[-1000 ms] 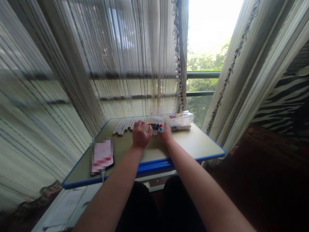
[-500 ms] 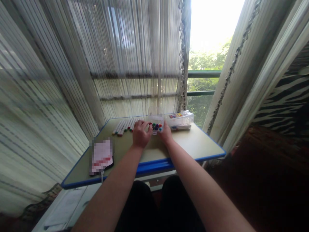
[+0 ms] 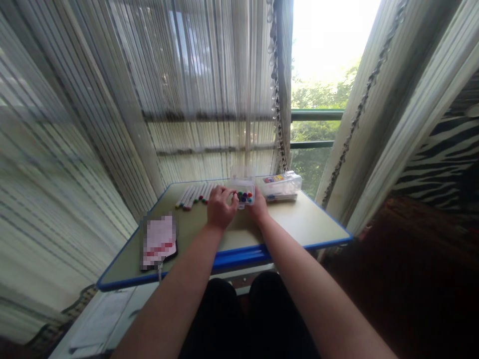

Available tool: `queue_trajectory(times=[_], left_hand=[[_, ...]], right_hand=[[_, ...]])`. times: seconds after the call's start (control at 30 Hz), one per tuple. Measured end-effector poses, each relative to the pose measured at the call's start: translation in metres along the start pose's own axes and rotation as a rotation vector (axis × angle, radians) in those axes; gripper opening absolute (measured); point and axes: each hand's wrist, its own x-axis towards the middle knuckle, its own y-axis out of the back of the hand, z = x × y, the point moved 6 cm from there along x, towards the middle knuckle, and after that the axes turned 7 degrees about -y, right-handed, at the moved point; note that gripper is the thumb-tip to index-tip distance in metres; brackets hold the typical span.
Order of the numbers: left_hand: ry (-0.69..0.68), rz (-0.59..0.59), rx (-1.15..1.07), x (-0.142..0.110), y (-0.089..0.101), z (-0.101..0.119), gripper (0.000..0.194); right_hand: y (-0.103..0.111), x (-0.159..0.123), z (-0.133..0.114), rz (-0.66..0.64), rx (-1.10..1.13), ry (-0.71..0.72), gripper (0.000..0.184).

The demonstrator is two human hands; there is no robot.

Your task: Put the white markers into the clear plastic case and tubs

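Note:
An open clear plastic case (image 3: 247,187) is held just above the table, its coloured marker ends (image 3: 245,196) facing me. My right hand (image 3: 258,205) wraps round the case's right side, fingers partly hidden behind it. At the case's left edge, the thumb and forefinger of my left hand (image 3: 221,207) pinch a red-ended marker (image 3: 234,193); most of it is hidden by the hand. Left of that hand, several white markers (image 3: 192,194) with coloured ends lie side by side on the table.
The table (image 3: 299,224) has a blue edge. A clear plastic box (image 3: 282,185) with a colourful label stands at the back right. A phone-like device (image 3: 159,242), blurred out, lies at left with a cable (image 3: 159,273). Curtains (image 3: 209,99) hang right behind the table.
The view has shifted slightly. Both hands stay at the case in almost the same pose, the left one still pinching at its left edge.

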Motion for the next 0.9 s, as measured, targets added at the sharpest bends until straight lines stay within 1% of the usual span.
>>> queue_trajectory(times=[0.13,0.23,0.3,0.4,0.63,0.73,0.9], left_hand=[[-0.012,-0.009,-0.018,0.0,0.0,0.002,0.022],[-0.06,-0.058,-0.022,-0.001,-0.002,0.006,0.024],[-0.064,-0.079,-0.018,-0.002,-0.004,0.006,0.023],[-0.058,-0.071,-0.006,-0.003,-0.004,0.006,0.024],[-0.157,-0.124,0.007,-0.001,-0.005,0.016,0.027],[-0.124,-0.117,0.019,-0.001,-0.004,0.014,0.025],[-0.071,-0.088,0.018,0.0,-0.003,0.011,0.019]], right_hand=[[0.0,0.001,0.001,0.002,-0.015,0.006,0.045],[0.0,0.001,0.002,0.008,-0.004,0.017,0.044],[0.0,0.001,0.002,0.007,0.006,0.028,0.044],[0.0,0.0,0.001,0.001,-0.001,0.029,0.045],[-0.001,-0.002,-0.005,-0.013,0.006,0.043,0.042],[-0.003,-0.003,-0.005,-0.016,-0.006,0.044,0.042],[-0.005,-0.003,-0.005,-0.015,-0.01,0.086,0.042]])
